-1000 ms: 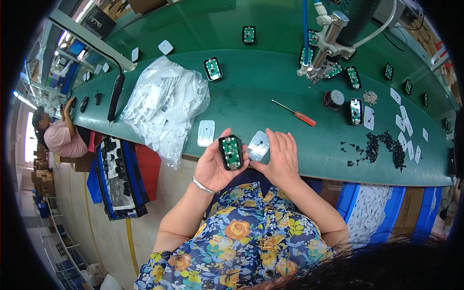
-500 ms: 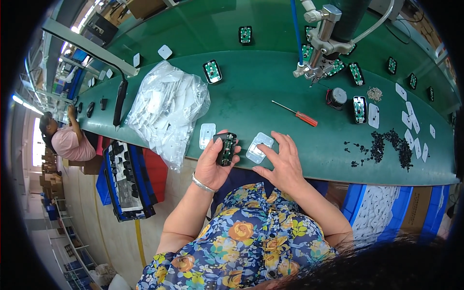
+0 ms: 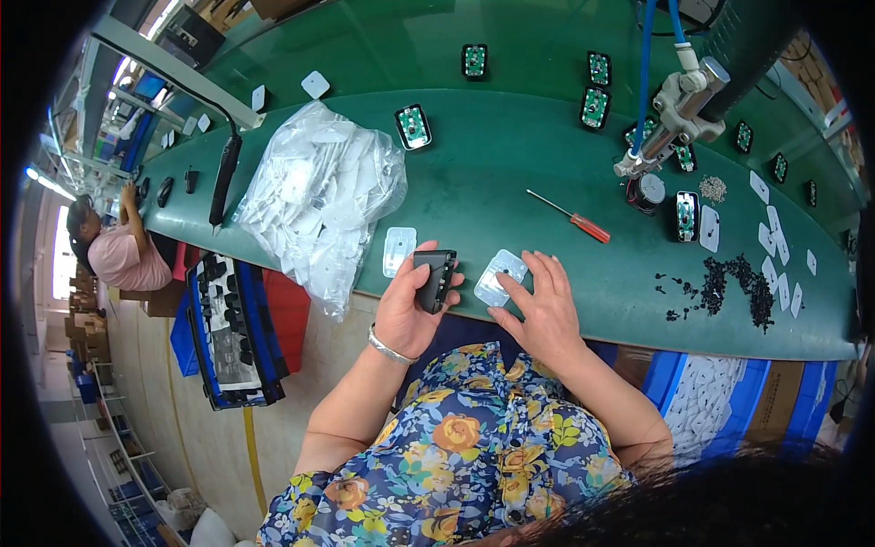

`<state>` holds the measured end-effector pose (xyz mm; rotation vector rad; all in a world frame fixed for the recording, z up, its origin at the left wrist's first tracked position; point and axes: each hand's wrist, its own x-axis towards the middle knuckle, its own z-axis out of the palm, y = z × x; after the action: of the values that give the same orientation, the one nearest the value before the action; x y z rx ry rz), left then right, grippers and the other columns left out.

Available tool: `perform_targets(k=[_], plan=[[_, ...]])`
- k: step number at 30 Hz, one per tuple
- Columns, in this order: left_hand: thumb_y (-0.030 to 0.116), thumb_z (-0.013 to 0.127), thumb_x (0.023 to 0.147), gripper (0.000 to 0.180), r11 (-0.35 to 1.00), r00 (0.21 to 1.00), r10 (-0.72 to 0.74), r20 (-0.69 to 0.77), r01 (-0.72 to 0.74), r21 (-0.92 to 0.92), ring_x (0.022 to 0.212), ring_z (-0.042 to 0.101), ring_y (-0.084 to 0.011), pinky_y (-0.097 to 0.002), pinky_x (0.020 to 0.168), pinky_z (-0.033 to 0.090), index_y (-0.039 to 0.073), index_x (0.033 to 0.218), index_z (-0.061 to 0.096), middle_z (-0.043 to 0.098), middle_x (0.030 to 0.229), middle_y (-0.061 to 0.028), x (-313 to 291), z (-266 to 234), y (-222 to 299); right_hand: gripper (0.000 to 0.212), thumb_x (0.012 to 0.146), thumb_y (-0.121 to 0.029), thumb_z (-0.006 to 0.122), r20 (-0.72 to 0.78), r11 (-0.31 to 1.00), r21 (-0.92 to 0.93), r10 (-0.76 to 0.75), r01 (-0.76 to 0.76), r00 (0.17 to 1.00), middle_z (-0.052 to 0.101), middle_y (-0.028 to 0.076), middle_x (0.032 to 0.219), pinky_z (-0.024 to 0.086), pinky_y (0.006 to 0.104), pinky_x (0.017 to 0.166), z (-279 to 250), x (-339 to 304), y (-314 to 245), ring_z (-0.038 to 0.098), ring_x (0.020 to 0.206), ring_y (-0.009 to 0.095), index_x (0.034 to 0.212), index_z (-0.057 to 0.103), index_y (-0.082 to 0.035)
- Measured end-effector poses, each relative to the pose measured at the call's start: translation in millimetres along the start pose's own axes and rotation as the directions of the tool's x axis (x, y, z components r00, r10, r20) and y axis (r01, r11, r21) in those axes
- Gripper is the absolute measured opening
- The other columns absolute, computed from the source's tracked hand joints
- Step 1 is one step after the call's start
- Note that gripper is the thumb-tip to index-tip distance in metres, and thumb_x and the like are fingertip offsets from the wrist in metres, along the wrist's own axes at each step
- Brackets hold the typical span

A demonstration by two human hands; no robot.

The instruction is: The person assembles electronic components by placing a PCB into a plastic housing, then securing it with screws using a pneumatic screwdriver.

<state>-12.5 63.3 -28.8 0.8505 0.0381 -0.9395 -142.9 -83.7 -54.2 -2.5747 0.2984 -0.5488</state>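
Note:
My left hand (image 3: 410,305) is closed around a black plastic housing (image 3: 436,281), turned so its dark side wall shows and only a sliver of its inside is visible. My right hand (image 3: 540,305) rests over a clear, rounded-corner plastic cover (image 3: 499,276) at the table's front edge. Its index finger touches the cover while the thumb stays apart, the fingers stretched out. Just left of the held housing lies another translucent cover (image 3: 398,252), flat on the green table.
A plastic bag of white covers (image 3: 319,196) lies at left. A red-handled screwdriver (image 3: 588,228), open housings with green boards (image 3: 686,217), black screws (image 3: 729,292) and a metal tool head (image 3: 679,114) are at right. A hanging black electric screwdriver (image 3: 224,182) and a co-worker (image 3: 128,251) are far left.
My left hand has tilted the housing, so its green board has turned mostly out of sight. The right hand stays on the cover. The whole view has shifted slightly.

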Motion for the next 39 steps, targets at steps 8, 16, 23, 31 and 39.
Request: perform_targets(k=[8,16,23,31,39], plan=[[0.017,0.048,0.084,0.044,0.997,1.000,-0.007,-0.020,0.009,0.081,0.093,0.055,-0.0230,-0.0326,0.078,0.046,0.004,0.124,0.034,0.051,0.108,-0.0122,-1,0,-3,0.043,0.067,-0.027,0.067,-0.002,1.000,-0.010,-0.020,0.020,1.000,0.041,0.020,0.115,0.027,0.0465,0.097,0,1,-1,0.037,0.111,0.035,0.104,0.056,-0.007],[0.008,0.049,0.084,0.042,0.955,0.995,0.104,-0.008,-0.098,0.281,0.095,0.054,-0.0209,-0.0319,0.082,0.045,0.001,0.123,0.035,0.051,0.106,-0.0114,0,4,-9,0.048,0.065,-0.024,0.069,-0.001,0.999,0.037,-0.002,0.002,1.000,0.041,0.019,0.116,0.029,0.0453,0.095,-3,0,-1,0.037,0.111,0.036,0.107,0.053,-0.006],[0.018,0.067,0.072,0.056,0.116,0.870,0.351,0.347,-0.408,0.906,0.084,0.058,-0.0245,-0.0309,0.071,0.048,0.002,0.118,0.041,0.055,0.099,-0.0144,9,8,-22,0.044,0.073,-0.014,0.063,-0.198,0.886,0.424,0.293,-0.188,0.935,0.045,0.016,0.114,0.034,0.0366,0.091,-8,-12,9,0.043,0.106,0.030,0.111,0.044,-0.001],[0.023,0.069,0.067,0.056,-0.383,0.817,0.292,0.497,-0.377,0.843,0.078,0.059,-0.0304,-0.0350,0.063,0.049,0.002,0.113,0.044,0.058,0.093,-0.0163,15,45,-37,0.035,0.077,-0.011,0.058,-0.240,0.728,0.661,0.433,-0.181,0.869,0.045,0.016,0.112,0.035,0.0349,0.090,-1,-20,22,0.045,0.104,0.028,0.109,0.045,-0.002],[0.022,0.069,0.065,0.057,-0.525,0.774,0.279,0.569,-0.373,0.765,0.075,0.057,-0.0284,-0.0339,0.060,0.048,-0.001,0.112,0.045,0.058,0.091,-0.0152,24,45,-44,0.033,0.077,-0.010,0.056,-0.233,0.682,0.715,0.442,-0.156,0.866,0.046,0.015,0.111,0.035,0.0343,0.090,-3,-22,25,0.045,0.104,0.027,0.108,0.046,-0.002]])
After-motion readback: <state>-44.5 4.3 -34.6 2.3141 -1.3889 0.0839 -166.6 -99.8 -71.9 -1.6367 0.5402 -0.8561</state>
